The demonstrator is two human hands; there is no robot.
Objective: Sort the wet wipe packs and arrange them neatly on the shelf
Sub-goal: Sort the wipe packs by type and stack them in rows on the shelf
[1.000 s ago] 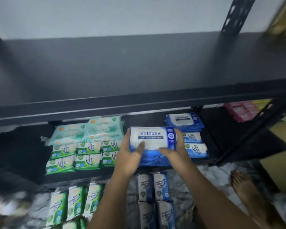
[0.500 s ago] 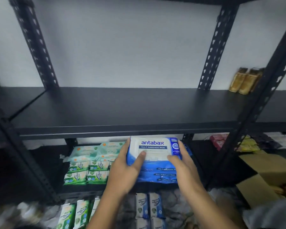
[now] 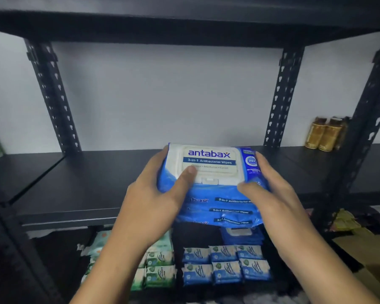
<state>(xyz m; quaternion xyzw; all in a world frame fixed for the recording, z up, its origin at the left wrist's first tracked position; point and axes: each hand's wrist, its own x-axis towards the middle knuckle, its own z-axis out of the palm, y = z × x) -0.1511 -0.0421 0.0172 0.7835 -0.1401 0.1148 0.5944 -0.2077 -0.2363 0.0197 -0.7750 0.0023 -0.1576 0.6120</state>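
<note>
A stack of blue and white Antabax wipe packs (image 3: 217, 194) is held in front of the middle shelf board (image 3: 86, 189), at its front edge. My left hand (image 3: 154, 200) grips the stack's left side with the thumb on the top pack's white lid. My right hand (image 3: 270, 194) grips the right side, thumb on top. On the lower shelf lie small blue packs (image 3: 226, 264), small green packs (image 3: 158, 266) and another large blue pack (image 3: 239, 234), partly hidden by the stack and my arms.
Black perforated shelf posts (image 3: 53, 97) (image 3: 281, 97) stand at the back, another post (image 3: 360, 137) at the right front. Gold bottles (image 3: 323, 133) stand on the middle shelf at far right. A cardboard box (image 3: 364, 251) sits low at right.
Both hands have lifted the stack from the lower shelf level up to the middle shelf board. The view has tilted upward.
</note>
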